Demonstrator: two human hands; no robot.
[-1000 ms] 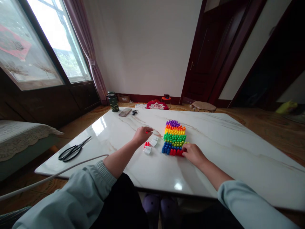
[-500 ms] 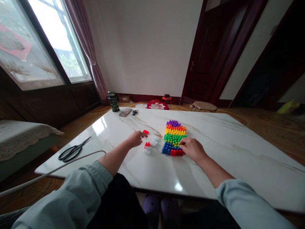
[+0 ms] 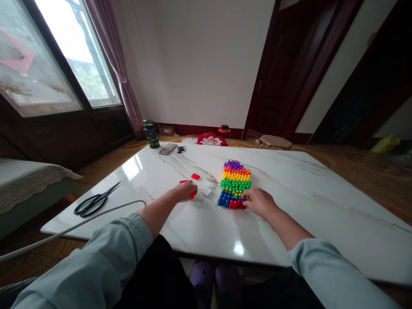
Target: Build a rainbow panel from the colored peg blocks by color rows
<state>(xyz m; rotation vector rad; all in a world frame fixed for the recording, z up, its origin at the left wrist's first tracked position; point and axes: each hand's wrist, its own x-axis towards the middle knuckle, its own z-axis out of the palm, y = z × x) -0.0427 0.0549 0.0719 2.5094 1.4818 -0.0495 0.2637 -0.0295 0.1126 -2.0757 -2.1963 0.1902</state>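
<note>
My left hand (image 3: 186,191) is lowered with its fingers curled round some red beads (image 3: 192,194), just left of clear plastic-looking pieces (image 3: 206,189). A row of red beads (image 3: 195,176) lies beyond that hand, and another bit of red (image 3: 183,181) shows behind its knuckles. To the right, a block of beads (image 3: 236,184) in bands of purple, orange, yellow, green, blue and red lies on the table. My right hand (image 3: 260,201) pinches the block's near right edge with thumb and forefinger. The exact bead under those fingertips is hidden.
Black-handled scissors (image 3: 96,201) and a pale cable (image 3: 80,224) lie on the left of the white marble-patterned table (image 3: 309,193). A camouflage flask (image 3: 151,134), a phone (image 3: 168,149) and keys (image 3: 181,149) are at the far left edge.
My left hand has come down and closed round the red beads beside the clear pieces. My right hand has barely shifted at the block's edge. The whole view has tilted slightly.
</note>
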